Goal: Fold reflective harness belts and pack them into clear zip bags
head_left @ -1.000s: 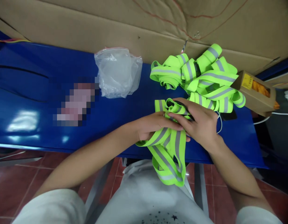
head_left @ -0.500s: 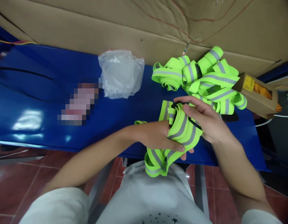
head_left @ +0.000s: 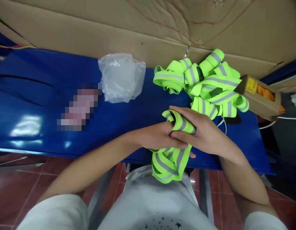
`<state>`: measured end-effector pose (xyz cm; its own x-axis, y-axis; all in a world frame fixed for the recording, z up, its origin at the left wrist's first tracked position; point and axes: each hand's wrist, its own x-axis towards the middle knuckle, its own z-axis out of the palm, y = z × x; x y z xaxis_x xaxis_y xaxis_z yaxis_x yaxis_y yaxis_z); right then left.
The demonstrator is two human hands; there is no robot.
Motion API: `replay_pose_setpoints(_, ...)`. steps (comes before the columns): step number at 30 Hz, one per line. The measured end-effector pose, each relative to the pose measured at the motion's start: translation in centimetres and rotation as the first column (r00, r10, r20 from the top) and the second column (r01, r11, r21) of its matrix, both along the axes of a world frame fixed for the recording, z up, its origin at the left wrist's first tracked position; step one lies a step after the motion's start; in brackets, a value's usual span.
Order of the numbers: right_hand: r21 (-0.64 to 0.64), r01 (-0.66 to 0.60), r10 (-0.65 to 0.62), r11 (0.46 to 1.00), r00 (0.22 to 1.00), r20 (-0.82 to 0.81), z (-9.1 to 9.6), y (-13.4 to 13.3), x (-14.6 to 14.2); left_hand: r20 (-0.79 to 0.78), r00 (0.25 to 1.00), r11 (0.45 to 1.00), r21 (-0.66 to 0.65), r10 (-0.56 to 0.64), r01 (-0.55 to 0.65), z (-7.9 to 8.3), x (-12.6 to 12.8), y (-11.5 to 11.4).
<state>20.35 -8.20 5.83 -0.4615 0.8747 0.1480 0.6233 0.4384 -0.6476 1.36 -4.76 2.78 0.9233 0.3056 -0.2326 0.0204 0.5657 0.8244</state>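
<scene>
Both hands meet over the near edge of a blue table (head_left: 37, 105). My left hand (head_left: 157, 137) grips a neon-green strap with grey reflective stripes (head_left: 169, 159), whose loops hang below the table edge toward my lap. My right hand (head_left: 203, 132) is wrapped over the upper part of the same strap, its fingers folding a turn of it across my left fingers. A pile of the same green reflective straps (head_left: 203, 84) lies just beyond my right hand.
A crumpled clear plastic bag (head_left: 120, 78) lies at the back middle. A small brown cardboard box (head_left: 259, 95) sits at the right end, beside a white cable (head_left: 270, 123). Cardboard sheets (head_left: 90, 28) stand behind the table. Red floor tiles lie below.
The hanging loops have been gathered up shorter. My right hand opened away from the strap, then closed back over it with another turn against my left hand.
</scene>
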Motion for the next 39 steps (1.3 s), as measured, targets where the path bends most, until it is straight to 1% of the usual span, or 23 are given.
replay_pose_setpoints(3,0.08,0.019,-0.021,0.997,1.0,0.019,1.2,-0.6,-0.1,0.023,0.998,0.956,-0.289,-0.052,0.056,1.1,0.2,-1.2)
replay_pose_setpoints(5,0.121,0.06,-0.061,0.991,0.998,0.01,2.4,-1.4,-0.2,0.02,0.995,0.932,-0.349,-0.093,0.095,2.4,-0.1,-2.1)
replay_pose_setpoints(6,0.125,0.096,-0.094,0.988,0.995,-0.015,3.0,-1.8,-0.1,0.039,0.991,0.933,-0.334,-0.128,0.133,3.0,-0.3,-2.6)
replay_pose_setpoints(7,0.111,0.136,-0.131,0.984,0.99,-0.055,3.6,-2.2,0.0,0.063,0.985,0.941,-0.289,-0.164,0.175,3.6,-0.6,-2.9)
replay_pose_setpoints(9,0.016,0.211,-0.205,0.977,0.964,-0.169,4.4,-2.6,0.8,0.065,0.97,0.962,-0.129,-0.234,0.241,4.2,-1.2,-3.2)
replay_pose_setpoints(10,-0.054,0.244,-0.25,0.968,0.938,-0.241,4.6,-2.6,1.4,0.033,0.97,0.97,-0.025,-0.241,0.242,4.2,-1.7,-3.1)
replay_pose_setpoints(11,-0.127,0.278,-0.305,0.952,0.897,-0.319,4.7,-2.4,2.2,-0.018,0.978,0.974,0.09,-0.209,0.21,4.2,-2.2,-2.8)
replay_pose_setpoints(12,-0.194,0.313,-0.366,0.93,0.841,-0.397,4.6,-2.0,3.0,-0.082,0.987,0.965,0.214,-0.138,0.152,4.0,-2.7,-2.3)
replay_pose_setpoints(13,-0.25,0.351,-0.43,0.903,0.769,-0.473,4.3,-1.4,4.0,-0.151,0.988,0.936,0.343,-0.035,0.085,3.7,-3.3,-1.8)
replay_pose_setpoints(14,-0.294,0.379,-0.48,0.877,0.697,-0.533,3.9,-0.7,4.9,-0.218,0.972,0.884,0.467,0.088,0.025,3.4,-3.9,-1.2)
replay_pose_setpoints(16,-0.381,0.386,-0.542,0.84,0.607,-0.581,2.9,0.8,6.4,-0.313,0.898,0.766,0.642,0.308,-0.04,2.9,-5.1,-0.3)
replay_pose_setpoints(17,-0.415,0.389,-0.569,0.822,0.573,-0.59,2.3,1.4,6.9,-0.344,0.863,0.732,0.68,0.37,-0.043,2.7,-5.5,0.0)
replay_pose_setpoints(20,-0.487,0.37,-0.611,0.791,0.524,-0.594,0.7,2.4,7.6,-0.423,0.813,0.714,0.7,0.401,0.012,2.1,-6.4,0.1)
replay_pose_setpoints(22,-0.485,0.357,-0.601,0.798,0.525,-0.603,-0.1,2.3,7.5,-0.49,0.732,0.66,0.747,0.473,0.073,1.8,-6.8,-0.2)
replay_pose_setpoints(24,-0.432,0.375,-0.572,0.82,0.552,-0.607,-0.5,1.8,7.4,-0.559,0.637,0.613,0.772,0.531,0.167,1.7,-7.5,-0.6)
replay_pose_setpoints(26,-0.372,0.412,-0.555,0.832,0.587,-0.59,-0.7,1.5,7.3,-0.625,0.625,0.641,0.727,0.467,0.248,1.6,-8.4,-0.9)
replay_pose_setpoints(28,-0.337,0.459,-0.565,0.822,0.577,-0.59,-0.8,1.5,7.4,-0.639,0.661,0.687,0.682,0.393,0.25,1.3,-9.4,-1.2)
replay_pose_setpoints(30,-0.326,0.489,-0.569,0.809,0.515,-0.641,-0.8,1.7,7.5,-0.576,0.677,0.705,0.699,0.458,0.118,0.7,-10.4,-1.5)
replay_pose_setpoints(32,-0.318,0.502,-0.558,0.804,0.454,-0.695,-0.9,2.1,7.5,-0.472,0.654,0.683,0.724,0.591,-0.096,-0.2,-10.9,-1.9)
replay_pose_setpoints(34,-0.332,0.493,-0.557,0.804,0.429,-0.711,-1.2,2.4,7.3,-0.366,0.652,0.668,0.682,0.664,-0.297,-1.3,-11.0,-2.3)
replay_pose_setpoints(36,-0.378,0.47,-0.576,0.798,0.408,-0.708,-1.5,2.6,7.0,-0.258,0.686,0.687,0.55,0.68,-0.475,-2.1,-10.6,-2.8)
replay_pose_setpoints(38,-0.435,0.436,-0.599,0.788,0.378,-0.706,-1.8,2.8,6.9,-0.122,0.714,0.706,0.335,0.689,-0.624,-2.6,-10.0,-3.3)
replay_pose_setpoints(39,-0.461,0.421,-0.611,0.781,0.359,-0.706,-1.9,2.9,6.9,-0.065,0.708,0.701,0.231,0.704,-0.675,-2.7,-9.7,-3.5)
